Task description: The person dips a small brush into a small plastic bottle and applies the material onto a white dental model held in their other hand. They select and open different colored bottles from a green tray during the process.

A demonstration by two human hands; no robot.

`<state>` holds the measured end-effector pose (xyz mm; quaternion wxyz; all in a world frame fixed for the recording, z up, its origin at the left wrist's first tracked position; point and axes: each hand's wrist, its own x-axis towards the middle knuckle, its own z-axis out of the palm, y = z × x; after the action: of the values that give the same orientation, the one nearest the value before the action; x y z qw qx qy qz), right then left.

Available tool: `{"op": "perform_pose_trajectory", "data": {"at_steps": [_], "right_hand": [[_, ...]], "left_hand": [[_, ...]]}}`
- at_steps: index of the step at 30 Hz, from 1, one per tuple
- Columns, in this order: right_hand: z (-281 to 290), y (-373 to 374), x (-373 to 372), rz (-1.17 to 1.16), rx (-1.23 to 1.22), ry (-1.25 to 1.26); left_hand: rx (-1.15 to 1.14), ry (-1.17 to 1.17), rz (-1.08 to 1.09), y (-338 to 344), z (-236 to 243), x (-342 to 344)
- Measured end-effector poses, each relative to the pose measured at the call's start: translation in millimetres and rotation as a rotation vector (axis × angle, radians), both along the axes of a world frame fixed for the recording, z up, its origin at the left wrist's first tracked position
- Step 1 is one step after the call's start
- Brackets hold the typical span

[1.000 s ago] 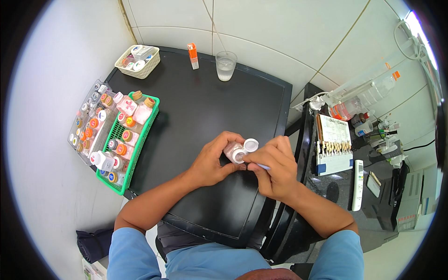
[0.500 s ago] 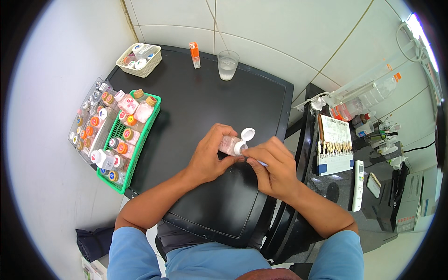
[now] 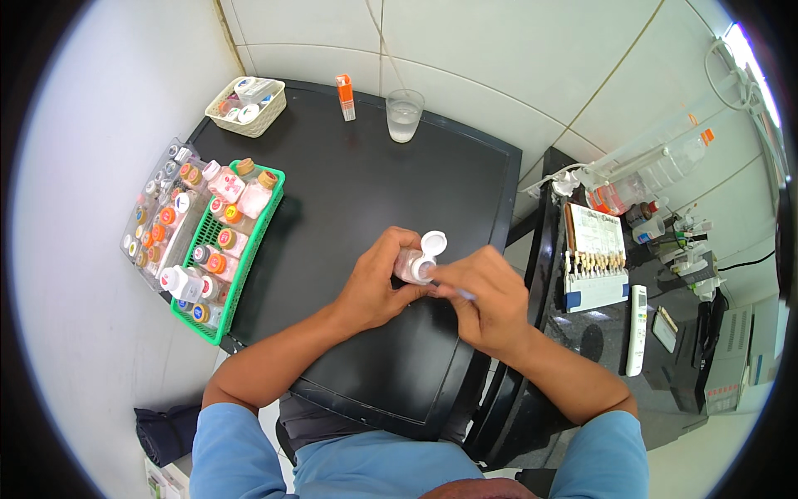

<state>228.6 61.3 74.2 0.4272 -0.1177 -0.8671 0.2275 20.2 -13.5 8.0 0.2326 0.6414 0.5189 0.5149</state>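
A small clear bottle (image 3: pixel 406 263) with pinkish-white contents rests in the closed fingers of my left hand (image 3: pixel 372 279). It is tilted, and its white flip cap (image 3: pixel 434 243) stands open above the mouth. Pinched in my right hand (image 3: pixel 492 303) is a thin, pale, stick-like tool (image 3: pixel 466 294), mostly covered by the fingers. Those fingertips are right at the bottle's mouth. Whether the tool's tip is inside the bottle I cannot tell. Both hands are above the black table (image 3: pixel 366 366).
To the left, a green basket (image 3: pixel 259 237) and a clear tray (image 3: pixel 137 258) hold several small bottles. At the back are a cream basket (image 3: pixel 266 125), an orange-and-white box (image 3: pixel 345 98) and a glass (image 3: pixel 403 121). A shade guide (image 3: pixel 597 262) and white remote (image 3: pixel 637 331) lie on the right counter.
The bottle has turned in my left hand, so its mouth faces more toward me and the cap has shifted left. My right hand has moved slightly at the mouth.
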Motion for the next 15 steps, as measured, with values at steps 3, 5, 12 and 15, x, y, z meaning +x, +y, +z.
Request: {"op": "perform_pose_trajectory", "data": {"at_steps": [3, 5, 12, 15], "right_hand": [[4.4, -4.3, 0.2, 0.112, -0.074, -0.039], [4.2, 1.0, 4.3, 0.016, -0.007, -0.031], [4.5, -1.0, 2.1, 0.035, 0.014, -0.061], [0.9, 2.8, 6.7, -0.067, 0.068, -0.033]], "left_hand": [[0.060, 0.049, -0.026, 2.0, 0.2, -3.7], [0.074, 0.053, -0.051, 1.6, 3.5, -2.4], [0.002, 0.035, -0.102, 2.8, 6.5, -4.1], [-0.001, 0.021, -0.171, 1.9, 6.8, -4.7]]}}
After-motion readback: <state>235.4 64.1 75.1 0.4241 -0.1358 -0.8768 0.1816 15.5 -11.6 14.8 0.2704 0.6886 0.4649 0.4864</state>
